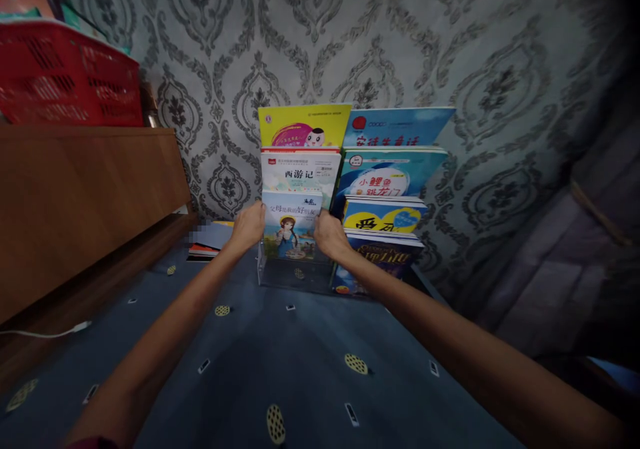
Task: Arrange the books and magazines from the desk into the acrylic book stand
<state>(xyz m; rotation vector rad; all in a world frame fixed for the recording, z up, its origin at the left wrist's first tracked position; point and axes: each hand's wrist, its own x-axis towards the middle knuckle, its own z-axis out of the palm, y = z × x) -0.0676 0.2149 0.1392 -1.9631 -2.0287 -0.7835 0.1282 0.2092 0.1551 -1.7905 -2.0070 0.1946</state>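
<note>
My left hand (250,224) and my right hand (331,233) are closed on the two side edges of a storybook (293,229) with a girl in blue on its cover. The book stands upright in the front left of a clear tiered book rack (295,277), its lower edge above the rack's base. Right behind it are a white book (300,168) and a yellow book (305,123). In the right column stand a dark blue book (383,252), a yellow-and-blue book (383,217), a teal book (395,169) and a blue book (400,125).
Several flat books (207,239) lie left of the rack on a patterned blue cloth (240,369). A wooden cabinet (90,202) with a red basket (70,79) stands at left, a white cable (55,333) below it. Patterned wallpaper (320,49) rises behind; a curtain (560,255) hangs at right.
</note>
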